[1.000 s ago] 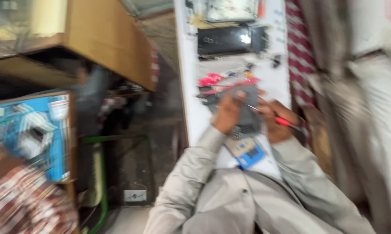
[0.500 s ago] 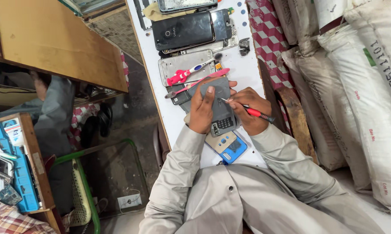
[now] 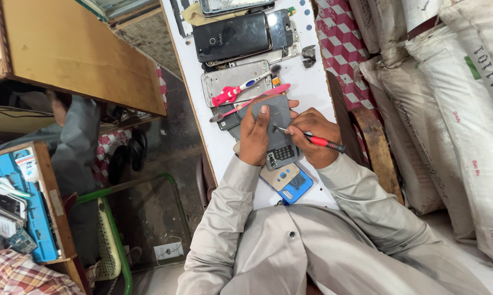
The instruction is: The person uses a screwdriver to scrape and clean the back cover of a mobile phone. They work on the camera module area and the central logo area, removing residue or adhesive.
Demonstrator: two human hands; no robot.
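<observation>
Head view: a grey opened phone (image 3: 279,128), keypad end toward the person, lies on the white worktable (image 3: 312,87), just below a pink toothbrush (image 3: 238,93). The left hand (image 3: 254,136) rests flat on the phone, fingers pressed together. The right hand (image 3: 312,136) pinches a red-handled screwdriver (image 3: 312,139), tip on the phone.

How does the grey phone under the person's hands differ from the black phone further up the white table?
The grey opened phone lies back-up, insides and a small keypad-like part exposed; the glossy black phone lies whole, its dark glass catching glare. The grey one is pinned by the left hand while the right hand applies a red-handled screwdriver; the black one lies untouched. Both rest flat on the white table.
</observation>
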